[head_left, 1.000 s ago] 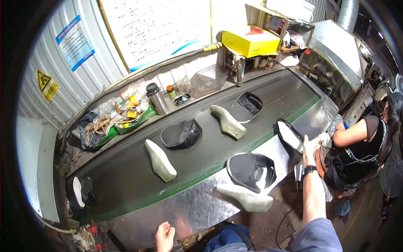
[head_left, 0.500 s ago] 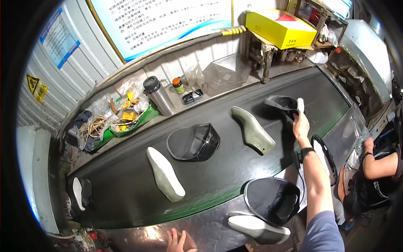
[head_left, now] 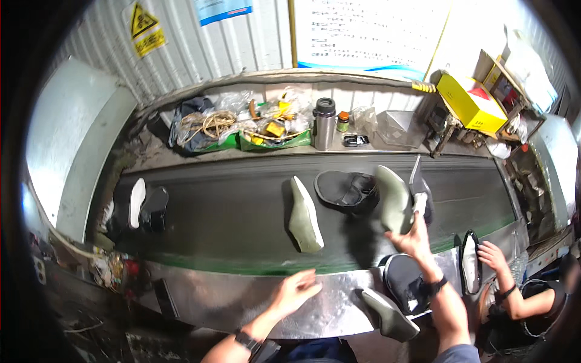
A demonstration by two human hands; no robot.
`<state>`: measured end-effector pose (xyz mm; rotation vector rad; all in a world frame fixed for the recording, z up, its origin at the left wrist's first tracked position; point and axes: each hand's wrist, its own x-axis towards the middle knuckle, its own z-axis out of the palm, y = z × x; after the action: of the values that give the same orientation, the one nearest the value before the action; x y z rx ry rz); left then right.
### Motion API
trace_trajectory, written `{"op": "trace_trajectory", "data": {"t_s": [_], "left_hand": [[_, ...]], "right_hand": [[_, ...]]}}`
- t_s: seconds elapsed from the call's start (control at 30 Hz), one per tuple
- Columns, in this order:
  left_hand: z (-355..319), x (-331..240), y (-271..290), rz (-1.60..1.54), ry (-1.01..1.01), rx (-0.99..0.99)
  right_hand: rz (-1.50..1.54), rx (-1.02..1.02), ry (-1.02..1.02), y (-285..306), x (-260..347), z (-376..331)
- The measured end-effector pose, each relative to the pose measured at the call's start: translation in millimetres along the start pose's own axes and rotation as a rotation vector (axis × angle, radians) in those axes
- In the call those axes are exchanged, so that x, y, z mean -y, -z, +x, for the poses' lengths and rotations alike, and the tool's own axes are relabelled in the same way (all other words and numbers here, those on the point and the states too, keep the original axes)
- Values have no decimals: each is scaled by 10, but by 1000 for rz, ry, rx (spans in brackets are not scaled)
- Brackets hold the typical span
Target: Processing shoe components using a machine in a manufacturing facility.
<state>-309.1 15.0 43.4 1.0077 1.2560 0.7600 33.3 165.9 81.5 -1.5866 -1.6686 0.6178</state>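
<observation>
My right hand (head_left: 413,237) reaches over the dark conveyor belt (head_left: 230,212) and grips a black shoe upper (head_left: 422,192) with a pale strip in it. Its thumb lies against the lower end of a pale green shoe last (head_left: 392,196) right beside the upper. My left hand (head_left: 296,290) rests open on the metal ledge (head_left: 242,296) in front of the belt, holding nothing. Further left on the belt lie another pale green last (head_left: 304,215) and a second black upper (head_left: 344,189).
On the ledge near me lie a black upper (head_left: 402,281) and a pale last (head_left: 388,314). A co-worker's hand (head_left: 493,254) at the right holds a black sole (head_left: 469,269). White and black pieces (head_left: 145,206) lie at the belt's left end. Behind: steel flask (head_left: 324,124), bags, yellow box (head_left: 471,101).
My view has swung left along the belt. My right hand went from the ledge out to the black upper and closed on it. My left hand came up onto the ledge.
</observation>
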Motion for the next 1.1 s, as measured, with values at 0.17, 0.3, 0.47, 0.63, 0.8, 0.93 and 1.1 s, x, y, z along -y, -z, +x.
{"op": "trace_trajectory", "data": {"t_s": [0.17, 0.3, 0.47, 0.63, 0.8, 0.93, 1.1], "left_hand": [[-394, -176, 171, -1037, -208, 371], [-1434, -54, 977, -951, 199, -220], [-1819, 762, 1576, -832, 383, -345], [-1954, 901, 1177, -840, 499, -505], [-1931, 1051, 1117, -778, 230, -513], [-1857, 803, 1784, -852, -39, -347], [-1715, 493, 2143, -788, 389, -95]], "right_hand": [[734, 75, -331, -290, 1473, -1233], [1017, 101, -831, -689, 1452, -1958], [280, -90, -649, -1123, 1177, -2549], [-362, 272, 51, -1650, 1876, -3012], [22, 150, -160, -1782, 1582, -3075], [200, 370, -199, -1420, 2708, -3135], [-364, 668, 688, -1561, 2328, -3864]]}}
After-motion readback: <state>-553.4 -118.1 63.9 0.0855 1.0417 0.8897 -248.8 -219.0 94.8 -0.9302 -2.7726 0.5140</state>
